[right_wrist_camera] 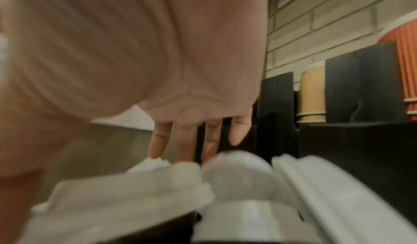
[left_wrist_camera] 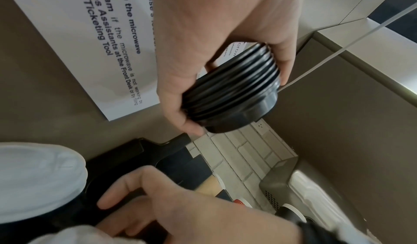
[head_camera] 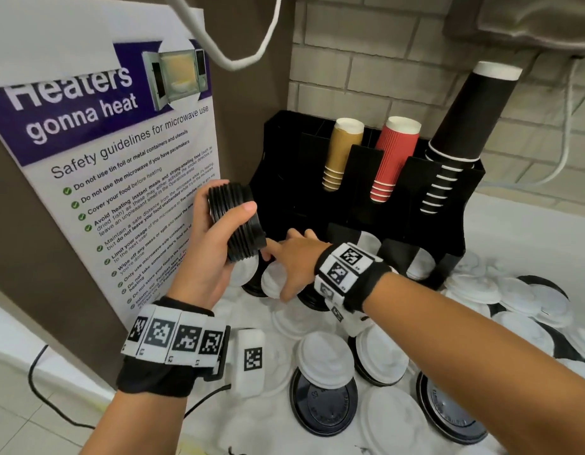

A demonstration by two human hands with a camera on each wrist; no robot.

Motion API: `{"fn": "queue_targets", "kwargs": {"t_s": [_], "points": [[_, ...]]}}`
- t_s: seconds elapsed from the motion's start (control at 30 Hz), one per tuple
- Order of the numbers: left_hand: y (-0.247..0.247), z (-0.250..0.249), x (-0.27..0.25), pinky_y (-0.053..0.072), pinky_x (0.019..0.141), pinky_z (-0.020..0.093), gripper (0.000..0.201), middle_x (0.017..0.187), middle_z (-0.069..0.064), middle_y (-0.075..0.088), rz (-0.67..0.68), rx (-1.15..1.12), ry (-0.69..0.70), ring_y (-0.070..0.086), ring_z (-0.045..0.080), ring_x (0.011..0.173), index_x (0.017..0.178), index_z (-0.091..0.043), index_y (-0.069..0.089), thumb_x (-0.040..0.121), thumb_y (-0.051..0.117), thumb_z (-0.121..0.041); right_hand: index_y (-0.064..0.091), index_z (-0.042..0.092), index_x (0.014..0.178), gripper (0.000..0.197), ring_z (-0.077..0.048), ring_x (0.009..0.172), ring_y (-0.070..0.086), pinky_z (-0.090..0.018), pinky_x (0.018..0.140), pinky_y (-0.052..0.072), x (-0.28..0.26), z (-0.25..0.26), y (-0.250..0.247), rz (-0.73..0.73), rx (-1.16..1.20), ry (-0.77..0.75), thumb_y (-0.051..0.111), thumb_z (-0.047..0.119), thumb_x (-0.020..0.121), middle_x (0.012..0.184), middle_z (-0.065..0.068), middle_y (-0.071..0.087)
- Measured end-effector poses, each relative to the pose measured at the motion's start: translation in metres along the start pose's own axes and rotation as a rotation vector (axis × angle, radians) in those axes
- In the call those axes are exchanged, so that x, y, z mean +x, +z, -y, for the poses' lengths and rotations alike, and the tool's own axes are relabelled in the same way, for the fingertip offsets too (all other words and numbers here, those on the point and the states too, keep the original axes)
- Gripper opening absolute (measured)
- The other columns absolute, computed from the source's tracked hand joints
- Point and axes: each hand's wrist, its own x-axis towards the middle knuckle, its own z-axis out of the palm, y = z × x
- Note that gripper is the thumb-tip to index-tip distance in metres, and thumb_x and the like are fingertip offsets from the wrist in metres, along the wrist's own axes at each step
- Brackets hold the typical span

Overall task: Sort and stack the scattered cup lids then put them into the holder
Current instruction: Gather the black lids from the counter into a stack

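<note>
Our left hand (head_camera: 205, 254) grasps a stack of black lids (head_camera: 237, 221) (tilted); our right hand (head_camera: 292, 261), fingers released, reaches over white lids (head_camera: 274, 280) toward the black holder (head_camera: 284, 178) at twelve o'clock.

"Heaters gonna heat", "Safety guidelines for microwave use" on poster (head_camera: 97, 178)

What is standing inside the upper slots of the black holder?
The black holder carries three stacks of upside-down paper cups: tan cups, red ribbed cups and black cups. The slot walls cover each stack's lowest cups, so how many there are cannot be told.
</note>
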Motion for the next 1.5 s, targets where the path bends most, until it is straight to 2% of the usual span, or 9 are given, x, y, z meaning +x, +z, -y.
{"fn": "queue_targets", "kwargs": {"t_s": [0.1, 0.17, 0.3, 0.43, 0.77, 1.03, 1.17, 1.33, 1.5], "points": [[0.000, -0.002, 0.002, 0.055, 0.071, 0.034, 0.041, 0.103, -0.003, 0.058, -0.022, -0.006, 0.002, 0.062, 0.015, 0.089, 0.111, -0.030, 0.052, 0.075, 0.069, -0.022, 0.027, 0.038, 0.136, 0.092, -0.034, 0.116, 0.029, -0.047, 0.095, 0.041, -0.019, -0.007, -0.012, 0.174, 0.007, 0.087, 0.083, 0.045, 0.063, 0.125, -0.007, 0.034], [0.001, -0.004, 0.003, 0.054, 0.073, 0.035, 0.041, 0.102, -0.004, 0.057, -0.023, -0.008, 0.010, 0.061, 0.015, 0.088, 0.112, -0.028, 0.051, 0.075, 0.068, -0.021, 0.023, 0.032, 0.144, 0.098, -0.039, 0.133, 0.017, -0.053, 0.105, 0.030, -0.027, -0.009, -0.020, 0.280, -0.093, 0.109, 0.082, 0.046, 0.067, 0.141, -0.011, 0.027], [0.002, -0.006, 0.004, 0.054, 0.074, 0.034, 0.035, 0.100, -0.005, 0.057, -0.011, 0.006, 0.028, 0.061, 0.013, 0.089, 0.108, -0.029, 0.052, 0.076, 0.066, -0.021, 0.043, 0.017, 0.137, 0.069, -0.028, 0.128, 0.030, -0.044, 0.100, 0.031, -0.011, -0.006, -0.024, 0.005, -0.043, 0.044, 0.065, 0.052, 0.082, 0.133, -0.004, 0.045], [0.000, -0.007, 0.003, 0.055, 0.075, 0.035, 0.035, 0.100, -0.005, 0.058, -0.005, 0.017, 0.032, 0.062, 0.013, 0.090, 0.107, -0.031, 0.053, 0.076, 0.067, -0.021, 0.039, 0.013, 0.140, 0.048, -0.029, 0.129, 0.032, -0.041, 0.099, 0.035, 0.032, 0.008, -0.012, -0.016, -0.023, 0.099, 0.048, 0.030, 0.097, 0.139, -0.008, 0.040], [0.000, -0.007, 0.002, 0.055, 0.061, 0.030, 0.034, 0.099, -0.003, 0.056, 0.009, 0.035, 0.046, 0.062, 0.012, 0.083, 0.105, -0.027, 0.052, 0.076, 0.066, -0.019, 0.045, 0.016, 0.137, 0.065, -0.027, 0.120, 0.049, -0.040, 0.102, 0.042, 0.076, 0.003, 0.001, -0.062, 0.041, 0.023, 0.066, 0.048, 0.084, 0.133, -0.009, 0.048], [0.007, -0.008, 0.005, 0.055, 0.060, 0.033, 0.037, 0.100, -0.001, 0.054, 0.012, 0.046, 0.025, 0.061, 0.015, 0.083, 0.109, -0.023, 0.048, 0.076, 0.065, -0.019, 0.047, 0.016, 0.134, 0.069, -0.029, 0.114, 0.050, -0.040, 0.101, 0.039, 0.088, -0.001, 0.004, -0.103, -0.053, 0.020, 0.050, 0.066, 0.086, 0.130, -0.006, 0.054], [0.006, -0.008, 0.007, 0.055, 0.059, 0.035, 0.040, 0.100, 0.000, 0.054, 0.016, 0.051, 0.021, 0.061, 0.015, 0.082, 0.111, -0.022, 0.047, 0.076, 0.065, -0.019, 0.053, 0.014, 0.117, 0.054, -0.020, 0.089, 0.056, -0.038, 0.087, 0.049, 0.088, -0.001, 0.006, -0.103, 0.053, 0.013, 0.056, 0.059, 0.086, 0.096, -0.001, 0.057], [0.004, -0.006, 0.007, 0.054, 0.057, 0.029, 0.042, 0.098, 0.000, 0.054, 0.027, 0.040, 0.021, 0.063, 0.012, 0.077, 0.114, -0.020, 0.046, 0.076, 0.065, -0.017, 0.049, 0.016, 0.126, 0.070, -0.021, 0.087, 0.057, -0.034, 0.073, 0.052, 0.072, -0.009, -0.015, -0.095, 0.038, 0.031, 0.072, 0.051, 0.070, 0.092, 0.001, 0.054], [0.006, -0.005, 0.008, 0.054, 0.065, 0.033, 0.047, 0.101, -0.001, 0.055, 0.049, 0.060, 0.005, 0.058, 0.017, 0.089, 0.116, -0.022, 0.047, 0.074, 0.068, -0.021, 0.040, 0.016, 0.139, 0.089, -0.031, 0.109, 0.050, -0.035, 0.071, 0.046, 0.043, -0.023, -0.024, -0.146, -0.056, 0.016, 0.072, 0.058, 0.067, 0.127, -0.012, 0.040]]}}
